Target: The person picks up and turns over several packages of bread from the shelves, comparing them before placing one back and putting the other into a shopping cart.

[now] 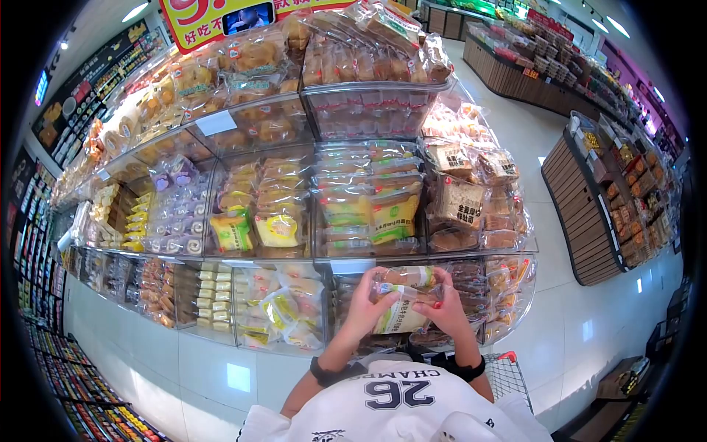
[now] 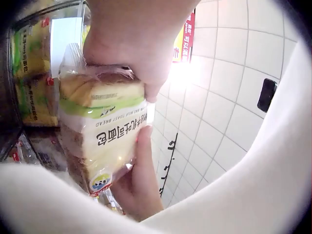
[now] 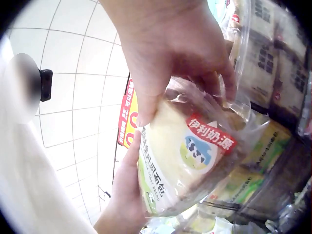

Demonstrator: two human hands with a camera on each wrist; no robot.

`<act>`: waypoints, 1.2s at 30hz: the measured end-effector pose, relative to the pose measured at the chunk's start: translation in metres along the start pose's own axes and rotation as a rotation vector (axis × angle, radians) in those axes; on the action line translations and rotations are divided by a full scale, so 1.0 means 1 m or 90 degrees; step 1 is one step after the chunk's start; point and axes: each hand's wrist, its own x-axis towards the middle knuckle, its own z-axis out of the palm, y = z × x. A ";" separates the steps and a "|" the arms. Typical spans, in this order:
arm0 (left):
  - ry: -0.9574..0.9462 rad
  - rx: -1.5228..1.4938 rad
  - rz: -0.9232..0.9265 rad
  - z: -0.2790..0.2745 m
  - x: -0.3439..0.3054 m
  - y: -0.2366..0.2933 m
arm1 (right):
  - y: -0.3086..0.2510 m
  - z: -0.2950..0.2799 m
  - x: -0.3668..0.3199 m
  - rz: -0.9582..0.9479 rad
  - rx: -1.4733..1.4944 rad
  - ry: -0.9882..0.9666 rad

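Note:
Both hands grip a clear bag of toast bread (image 1: 401, 313) in front of the chest, above the lowest display bin. My left hand (image 1: 364, 306) holds one end, its thumb lying across the front of the wrapper. On the other end, my right hand (image 1: 446, 309) has its thumb on the front and its fingers around the side. In the left wrist view the toast bread (image 2: 109, 129) shows a green band and dark printed characters. The right wrist view shows a red label and a cow picture on the bag (image 3: 197, 151).
Tiered clear bins hold packaged breads; yellow-green toast packs (image 1: 394, 217) and brown toast packs (image 1: 460, 200) stand just ahead. Below left lies a bin of white-yellow packs (image 1: 280, 309). A shopping cart (image 1: 508, 372) is close at the right. Another wooden display stand (image 1: 582, 214) stands across the aisle.

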 end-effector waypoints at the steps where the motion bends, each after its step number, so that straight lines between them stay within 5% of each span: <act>1: 0.001 0.016 -0.001 -0.001 0.000 -0.001 | -0.005 0.000 -0.001 0.012 0.006 -0.002; 22: -0.075 0.048 0.020 -0.008 0.007 0.000 | 0.000 -0.002 0.003 -0.024 -0.043 0.002; 36: -0.016 0.094 0.080 -0.009 0.038 0.003 | 0.013 -0.003 0.050 -0.066 -0.023 -0.006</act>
